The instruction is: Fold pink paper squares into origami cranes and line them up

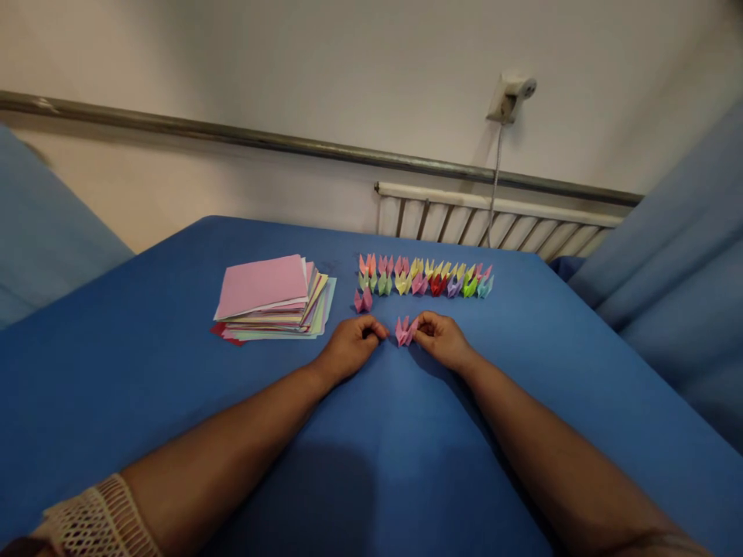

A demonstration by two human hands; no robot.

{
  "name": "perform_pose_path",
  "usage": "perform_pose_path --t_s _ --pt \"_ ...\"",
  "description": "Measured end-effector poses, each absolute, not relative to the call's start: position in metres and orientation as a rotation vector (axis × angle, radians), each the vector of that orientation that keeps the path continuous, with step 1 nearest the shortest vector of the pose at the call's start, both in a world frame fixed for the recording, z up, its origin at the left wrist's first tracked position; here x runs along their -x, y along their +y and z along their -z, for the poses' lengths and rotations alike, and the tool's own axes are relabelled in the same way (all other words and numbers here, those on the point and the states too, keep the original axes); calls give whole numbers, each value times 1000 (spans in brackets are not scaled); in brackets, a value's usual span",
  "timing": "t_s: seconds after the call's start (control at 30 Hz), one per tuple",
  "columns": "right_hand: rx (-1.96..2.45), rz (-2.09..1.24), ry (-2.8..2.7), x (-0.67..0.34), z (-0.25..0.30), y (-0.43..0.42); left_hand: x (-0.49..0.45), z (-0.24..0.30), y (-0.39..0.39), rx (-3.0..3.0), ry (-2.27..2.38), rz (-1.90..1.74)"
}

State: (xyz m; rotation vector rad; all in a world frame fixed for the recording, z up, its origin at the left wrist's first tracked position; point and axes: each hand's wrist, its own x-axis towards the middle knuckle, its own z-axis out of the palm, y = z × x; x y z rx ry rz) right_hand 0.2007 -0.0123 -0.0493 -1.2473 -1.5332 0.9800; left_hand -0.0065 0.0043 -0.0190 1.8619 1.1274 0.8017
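A small pink folded paper piece (402, 330) stands on the blue sheet between my hands. My right hand (442, 339) pinches its right side with curled fingers. My left hand (350, 346) rests on the sheet just left of it, fingers curled in, apparently with nothing in them. A second pink folded piece (363, 300) stands alone just beyond my left hand. Behind it run two rows of several folded pieces (426, 278) in pink, yellow, green, red and purple.
A stack of coloured square paper sheets (272, 299), pink on top, lies at the left of the blue-covered surface (174, 371). Beyond the far edge are a metal rail (232, 133), a slatted bed end (493, 220) and a wall fitting with cord (509, 96).
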Motion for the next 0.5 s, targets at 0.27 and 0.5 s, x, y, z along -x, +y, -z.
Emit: perform_pose_path --t_s 0.27,0.5 --pt "1395 -622 -1476 -178 44 21 0 10 -18 -2217 856 -481" --pt "1429 -561 -1534 -161 51 52 0 14 -18 -2192 812 -496"
